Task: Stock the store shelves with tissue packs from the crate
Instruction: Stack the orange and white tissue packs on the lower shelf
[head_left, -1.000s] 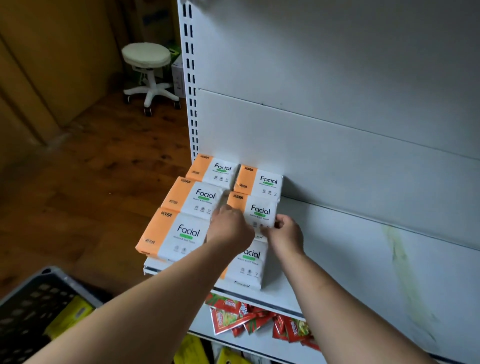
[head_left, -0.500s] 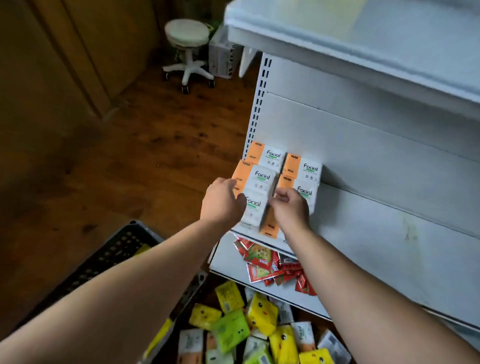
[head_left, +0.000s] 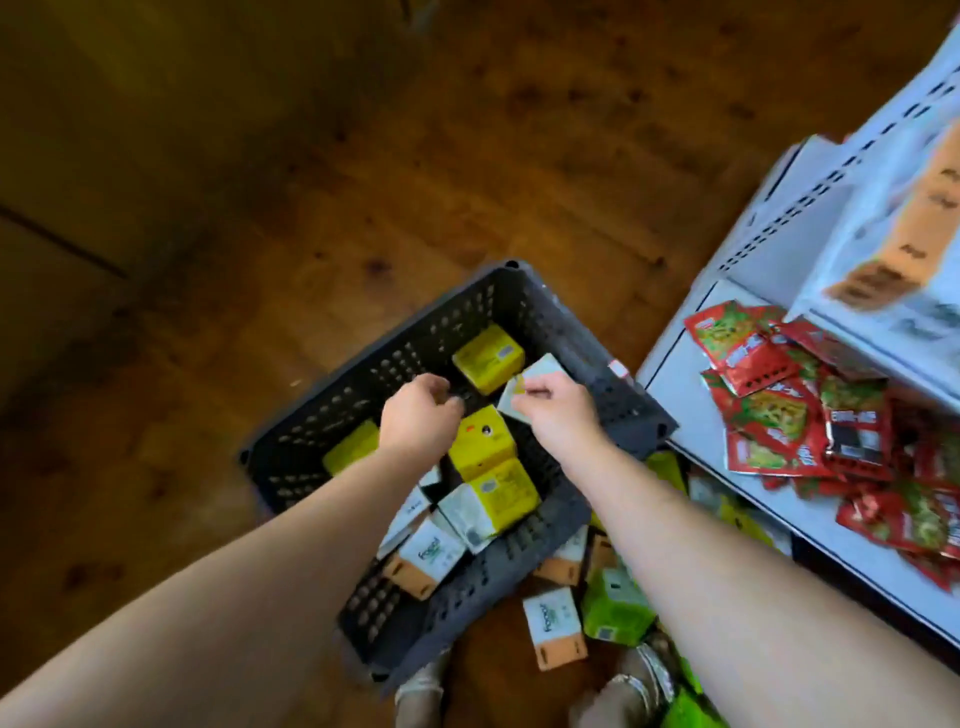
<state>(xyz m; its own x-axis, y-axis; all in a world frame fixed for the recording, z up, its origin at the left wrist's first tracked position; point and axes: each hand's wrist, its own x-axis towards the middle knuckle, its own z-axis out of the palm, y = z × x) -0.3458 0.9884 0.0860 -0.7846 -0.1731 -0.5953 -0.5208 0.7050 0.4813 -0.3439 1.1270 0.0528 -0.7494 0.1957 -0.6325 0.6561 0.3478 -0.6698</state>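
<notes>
Reaching both hands into the crate (head_left: 582, 338), I read this as the pick for the next load. My right hand (head_left: 558, 415) pinches a pale pack (head_left: 537, 374) by its near edge, fingers curled over it. The pack leans by the crate's right wall, so I judge an edge grip easier there than a full wrap. My left hand (head_left: 421, 418) hangs over the crate's middle with its fingers curled downward; I cannot tell whether it holds anything.

Yellow packs (head_left: 480, 447) lie just beside and beyond both hands. Facial packs (head_left: 431, 556) crowd the near corner, tumbled at angles, so I expect they have to come out one at a time. More packs (head_left: 553, 623) lie loose on the floor (head_left: 363, 182) outside the near wall.

The crate sits close beside the shelf (head_left: 691, 395), probably to keep each carry short. Red sachets (head_left: 753, 364) cover that lower level. Above it, blurred, orange-sided packs (head_left: 914, 234) sit in a stack. With this many packs unshelved, I judge the job far from done.
</notes>
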